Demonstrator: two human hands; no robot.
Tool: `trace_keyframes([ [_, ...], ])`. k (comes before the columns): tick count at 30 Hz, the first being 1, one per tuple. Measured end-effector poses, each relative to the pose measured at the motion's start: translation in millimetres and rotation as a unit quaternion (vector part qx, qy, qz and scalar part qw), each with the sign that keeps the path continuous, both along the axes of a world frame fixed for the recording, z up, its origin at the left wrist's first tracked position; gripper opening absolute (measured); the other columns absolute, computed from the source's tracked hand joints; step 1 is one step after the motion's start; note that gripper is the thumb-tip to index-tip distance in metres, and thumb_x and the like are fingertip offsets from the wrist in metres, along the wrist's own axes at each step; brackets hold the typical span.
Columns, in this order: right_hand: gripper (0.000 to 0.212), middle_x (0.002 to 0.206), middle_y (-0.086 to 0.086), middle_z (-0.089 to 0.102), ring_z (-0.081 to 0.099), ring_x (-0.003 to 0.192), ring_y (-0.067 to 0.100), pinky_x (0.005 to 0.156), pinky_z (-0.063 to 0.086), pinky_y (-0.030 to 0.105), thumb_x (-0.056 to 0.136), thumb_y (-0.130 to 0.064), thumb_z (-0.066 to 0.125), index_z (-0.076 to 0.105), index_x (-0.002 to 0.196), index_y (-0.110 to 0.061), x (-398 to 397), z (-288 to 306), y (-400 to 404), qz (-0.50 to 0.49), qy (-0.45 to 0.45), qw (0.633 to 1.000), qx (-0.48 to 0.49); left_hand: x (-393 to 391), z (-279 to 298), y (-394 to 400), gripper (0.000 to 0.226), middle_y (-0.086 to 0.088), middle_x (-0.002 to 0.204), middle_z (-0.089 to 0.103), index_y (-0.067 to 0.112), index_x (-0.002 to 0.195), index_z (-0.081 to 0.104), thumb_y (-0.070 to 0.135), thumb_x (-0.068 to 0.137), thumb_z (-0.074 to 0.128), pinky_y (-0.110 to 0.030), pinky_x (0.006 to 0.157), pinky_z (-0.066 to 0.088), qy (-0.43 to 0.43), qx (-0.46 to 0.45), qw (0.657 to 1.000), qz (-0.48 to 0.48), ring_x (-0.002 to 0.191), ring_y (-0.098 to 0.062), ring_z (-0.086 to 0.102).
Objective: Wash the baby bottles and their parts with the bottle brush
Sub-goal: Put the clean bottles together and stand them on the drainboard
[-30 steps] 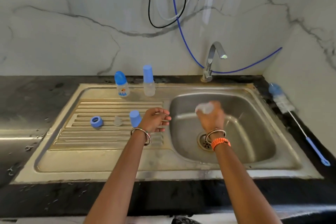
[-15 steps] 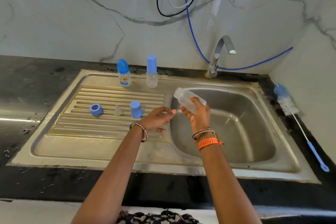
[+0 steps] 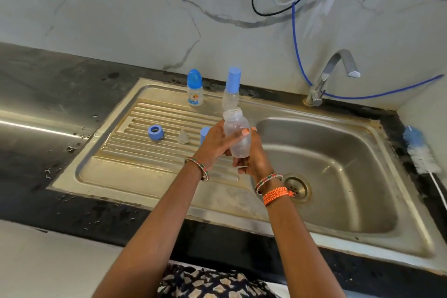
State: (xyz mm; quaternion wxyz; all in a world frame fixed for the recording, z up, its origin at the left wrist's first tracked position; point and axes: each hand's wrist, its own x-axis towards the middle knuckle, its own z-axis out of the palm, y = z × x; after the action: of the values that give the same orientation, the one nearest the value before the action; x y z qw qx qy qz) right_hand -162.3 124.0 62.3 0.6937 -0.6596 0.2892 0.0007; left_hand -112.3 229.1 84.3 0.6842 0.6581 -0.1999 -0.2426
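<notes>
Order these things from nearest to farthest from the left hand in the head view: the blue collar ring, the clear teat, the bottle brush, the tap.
From the left hand:
1. Clear teat, just to its left on the ribbed drainboard.
2. Blue collar ring, farther left on the drainboard.
3. Tap, at the back right behind the basin.
4. Bottle brush, far right on the black counter.

A dark tabletop (image 3: 43, 104), wet with scattered drops, carries a steel sink (image 3: 242, 210) with a ribbed drainboard on its left. Two capped bottles (image 3: 195, 88) (image 3: 231, 91) stand at the drainboard's back edge; a blue ring (image 3: 156, 132), a clear teat (image 3: 183, 137) and a blue cap (image 3: 204, 135) sit on the ribs. A bottle brush (image 3: 422, 152) lies on the tabletop right of the basin.
</notes>
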Motion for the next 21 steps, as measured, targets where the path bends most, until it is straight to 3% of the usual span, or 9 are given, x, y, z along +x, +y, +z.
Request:
trace_keyframes([
  [3, 0.08, 0.064, 0.011, 0.069, 0.051, 0.048, 0.016, 0.047, 0.036, 0.022, 0.095, -0.061, 0.01, 0.066, 0.07, -0.01, 8, 1, 10, 0.043, 0.038, 0.992, -0.108, 10, -4, 21, 0.026, -0.002, 0.09, 0.068, 0.019, 0.105, 0.061, 0.024, 0.082, 0.073, -0.039, 0.07, 0.053, -0.013, 0.011, 1.0, 0.014, 0.08, -0.017, 0.066],
  [6, 0.063, 0.061, 0.009, 0.065, 0.06, 0.064, 0.028, 0.06, 0.045, 0.03, 0.095, -0.05, 0.032, 0.063, 0.061, -0.006, 20, -2, 22, 0.049, 0.06, 0.948, -0.308, 22, -5, 56, 0.032, 0.002, 0.104, 0.067, 0.023, 0.111, 0.059, 0.012, 0.082, 0.069, -0.018, 0.079, 0.051, -0.045, 0.047, 0.998, 0.017, 0.09, 0.0, 0.065],
  [8, 0.04, 0.061, 0.005, 0.058, 0.055, 0.065, 0.029, 0.054, 0.038, 0.029, 0.089, -0.035, 0.048, 0.06, 0.063, -0.006, 31, 1, 34, 0.041, 0.031, 0.919, -0.39, 31, -8, 87, 0.041, 0.006, 0.106, 0.066, 0.02, 0.118, 0.056, 0.008, 0.081, 0.07, -0.015, 0.078, 0.049, -0.049, 0.068, 0.996, 0.005, 0.094, 0.002, 0.064],
  [10, 0.032, 0.054, 0.0, 0.05, 0.049, 0.059, 0.025, 0.053, 0.032, 0.027, 0.086, -0.025, 0.053, 0.056, 0.058, -0.011, 43, 8, 50, 0.044, -0.026, 0.913, -0.404, 40, -15, 119, 0.046, 0.006, 0.107, 0.066, 0.019, 0.12, 0.056, 0.007, 0.079, 0.073, -0.014, 0.078, 0.048, -0.068, 0.109, 0.992, -0.003, 0.095, 0.001, 0.063],
  [14, 0.029, 0.056, 0.002, 0.057, 0.056, 0.061, 0.023, 0.057, 0.045, 0.034, 0.085, -0.024, 0.055, 0.061, 0.06, -0.009, 80, 15, 84, 0.087, -0.095, 0.908, -0.398, 46, -38, 165, 0.056, 0.011, 0.108, 0.063, 0.031, 0.113, 0.054, 0.009, 0.07, 0.082, -0.014, 0.087, 0.045, -0.08, 0.175, 0.981, -0.011, 0.099, 0.001, 0.06],
  [16, 0.023, 0.06, 0.005, 0.061, 0.058, 0.066, 0.025, 0.063, 0.049, 0.038, 0.085, -0.02, 0.055, 0.064, 0.065, -0.009, 104, 8, 101, 0.125, -0.106, 0.9, -0.404, 44, -49, 180, 0.058, 0.011, 0.108, 0.062, 0.03, 0.112, 0.054, 0.022, 0.065, 0.086, -0.02, 0.092, 0.044, -0.077, 0.199, 0.977, -0.02, 0.102, -0.004, 0.058],
  [18, 0.019, 0.081, 0.008, 0.07, 0.062, 0.079, 0.023, 0.072, 0.05, 0.032, 0.082, -0.011, 0.054, 0.072, 0.089, -0.012, 129, -2, 115, 0.165, -0.111, 0.893, -0.403, 44, -57, 189, 0.064, 0.009, 0.11, 0.061, 0.026, 0.115, 0.053, 0.033, 0.06, 0.084, -0.023, 0.094, 0.043, -0.067, 0.212, 0.974, -0.035, 0.105, -0.008, 0.057],
  [21, 0.039, 0.117, 0.011, 0.064, 0.058, 0.11, 0.024, 0.09, 0.044, 0.03, 0.08, -0.007, 0.058, 0.065, 0.117, -0.015, 163, -15, 127, 0.265, -0.114, 0.858, -0.425, 49, -61, 199, 0.067, 0.009, 0.114, 0.06, 0.024, 0.121, 0.05, 0.032, 0.064, 0.084, -0.022, 0.094, 0.042, -0.046, 0.231, 0.971, -0.049, 0.108, -0.007, 0.055],
])
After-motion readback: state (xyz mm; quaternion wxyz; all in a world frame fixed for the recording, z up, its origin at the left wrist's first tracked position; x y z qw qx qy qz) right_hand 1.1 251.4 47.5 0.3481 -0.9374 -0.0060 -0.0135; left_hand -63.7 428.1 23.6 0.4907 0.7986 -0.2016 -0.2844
